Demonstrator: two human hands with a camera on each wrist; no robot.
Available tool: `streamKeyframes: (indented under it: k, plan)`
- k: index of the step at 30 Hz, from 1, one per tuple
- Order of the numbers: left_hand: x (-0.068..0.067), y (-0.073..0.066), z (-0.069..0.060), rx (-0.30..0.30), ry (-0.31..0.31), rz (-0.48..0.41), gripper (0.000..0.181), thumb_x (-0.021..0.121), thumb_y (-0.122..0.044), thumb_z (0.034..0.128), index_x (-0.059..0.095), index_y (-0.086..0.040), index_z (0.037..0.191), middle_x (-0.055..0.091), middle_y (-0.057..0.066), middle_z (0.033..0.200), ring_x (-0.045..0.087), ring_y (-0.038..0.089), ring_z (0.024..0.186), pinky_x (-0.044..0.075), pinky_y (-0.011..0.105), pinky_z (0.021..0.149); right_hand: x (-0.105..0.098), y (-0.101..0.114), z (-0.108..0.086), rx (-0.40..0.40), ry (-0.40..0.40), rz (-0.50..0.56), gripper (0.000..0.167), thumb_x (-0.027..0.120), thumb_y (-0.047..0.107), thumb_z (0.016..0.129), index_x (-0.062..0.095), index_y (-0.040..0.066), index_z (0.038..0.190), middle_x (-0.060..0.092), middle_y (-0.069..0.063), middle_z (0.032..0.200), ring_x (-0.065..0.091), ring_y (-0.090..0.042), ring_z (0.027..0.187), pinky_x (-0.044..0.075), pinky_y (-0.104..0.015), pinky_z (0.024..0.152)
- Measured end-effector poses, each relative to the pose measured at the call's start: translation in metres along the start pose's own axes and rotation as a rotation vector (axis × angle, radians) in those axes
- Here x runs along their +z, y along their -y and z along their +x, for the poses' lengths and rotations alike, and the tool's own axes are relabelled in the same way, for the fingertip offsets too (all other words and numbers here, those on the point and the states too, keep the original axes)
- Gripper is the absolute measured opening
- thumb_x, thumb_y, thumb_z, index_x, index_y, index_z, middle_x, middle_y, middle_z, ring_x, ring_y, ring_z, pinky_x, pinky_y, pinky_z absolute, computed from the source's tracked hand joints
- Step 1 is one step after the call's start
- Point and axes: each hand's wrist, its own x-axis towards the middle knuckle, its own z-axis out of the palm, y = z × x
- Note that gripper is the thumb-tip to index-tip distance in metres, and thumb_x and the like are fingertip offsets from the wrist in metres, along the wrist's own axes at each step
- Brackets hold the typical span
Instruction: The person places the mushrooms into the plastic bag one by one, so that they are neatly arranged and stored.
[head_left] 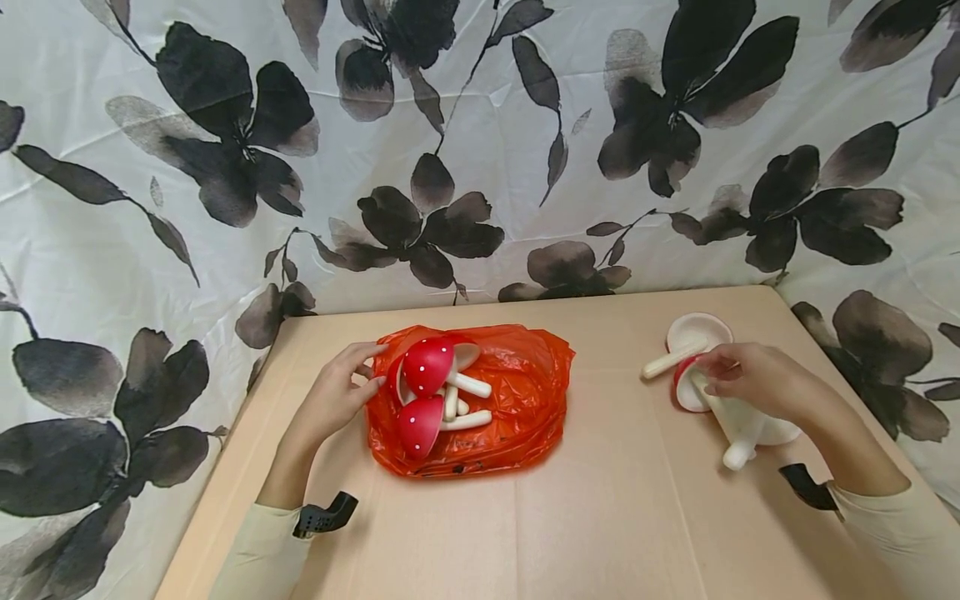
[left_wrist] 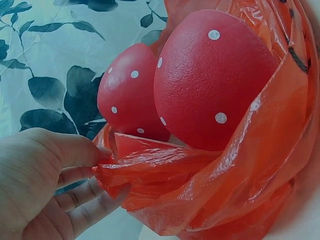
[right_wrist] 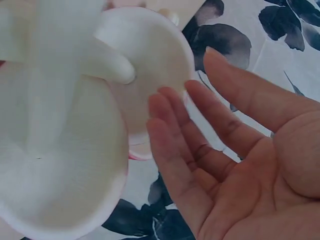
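Observation:
In the head view, several toy mushrooms with white-dotted red caps (head_left: 427, 367) and pale stems lie on a crumpled red plastic bag (head_left: 525, 400). My left hand (head_left: 337, 396) is at the bag's left edge; its thumb and fingers (left_wrist: 50, 175) pinch the film beside two caps (left_wrist: 205, 75) in the left wrist view. Over at the right, my right hand (head_left: 765, 383) is above a group of mushrooms with pale undersides (head_left: 699, 329). The right wrist view shows this hand (right_wrist: 250, 165) with loosely bent fingers beside a pale cap underside (right_wrist: 160, 65), holding nothing.
The light wooden tabletop (head_left: 585, 517) carries the bag at centre-left and the other mushrooms near its right edge. White cloth with dark flowers (head_left: 525, 150) hangs behind and on both sides.

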Motion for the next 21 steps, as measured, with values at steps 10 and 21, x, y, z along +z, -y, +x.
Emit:
streamKeyframes:
  k: [10, 21]
  plan:
    - [-0.003, 0.002, -0.004, 0.016, 0.005, -0.001, 0.049, 0.069, -0.002, 0.0922, 0.058, -0.007, 0.140, 0.056, 0.013, 0.140, 0.066, 0.026, 0.098, 0.060, 0.025, 0.072, 0.011, -0.003, -0.010, 0.127, 0.114, -0.002, 0.047, 0.079, 0.013, 0.084, 0.062, -0.010, 0.121, 0.070, -0.013, 0.096, 0.064, -0.031, 0.091, 0.054, -0.044, 0.079]
    - [-0.003, 0.005, -0.005, 0.030, -0.002, -0.007, 0.049, 0.069, 0.000, 0.0916, 0.059, -0.007, 0.139, 0.056, 0.013, 0.139, 0.066, 0.026, 0.097, 0.061, 0.026, 0.071, 0.014, -0.002, -0.009, 0.098, 0.170, -0.038, 0.040, 0.076, 0.005, 0.083, 0.062, -0.012, 0.116, 0.072, -0.018, 0.098, 0.068, -0.039, 0.095, 0.054, -0.056, 0.086]
